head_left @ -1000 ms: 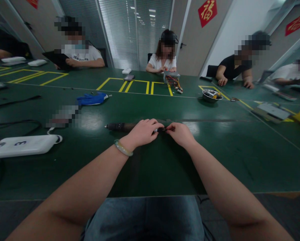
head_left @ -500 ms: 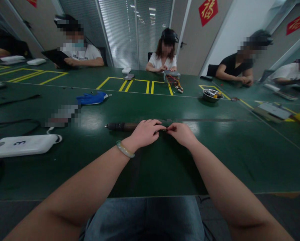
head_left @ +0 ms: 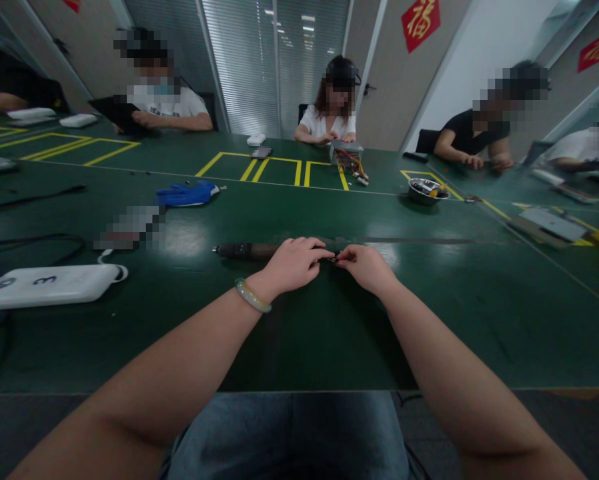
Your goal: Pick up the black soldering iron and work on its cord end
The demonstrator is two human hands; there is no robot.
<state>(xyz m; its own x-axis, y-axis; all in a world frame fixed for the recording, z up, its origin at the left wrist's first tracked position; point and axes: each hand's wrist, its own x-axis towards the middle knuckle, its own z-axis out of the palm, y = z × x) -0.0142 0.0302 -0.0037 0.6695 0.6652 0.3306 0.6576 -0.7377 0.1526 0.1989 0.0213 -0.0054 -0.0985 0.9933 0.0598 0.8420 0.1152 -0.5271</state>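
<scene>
A dark electric screwdriver lies across the green table, its metal tip pointing left. My left hand rests over its rear part, fingers curled round the body and the index finger reaching right. My right hand is closed in a pinch at the tool's tail end, thumb and finger close to my left index fingertip. A tiny shiny metal piece shows between the two hands; its kind is too small to make out. The rear of the screwdriver is hidden behind my hands.
A white power bank with a cable lies at left, near a blue glove. Ahead are a metal bowl of small parts and a grey box with coloured wires. Several people sit along the far side of the green table.
The camera view has shifted slightly. My hands stay in nearly the same place, and a little more of the shiny piece shows between them.
</scene>
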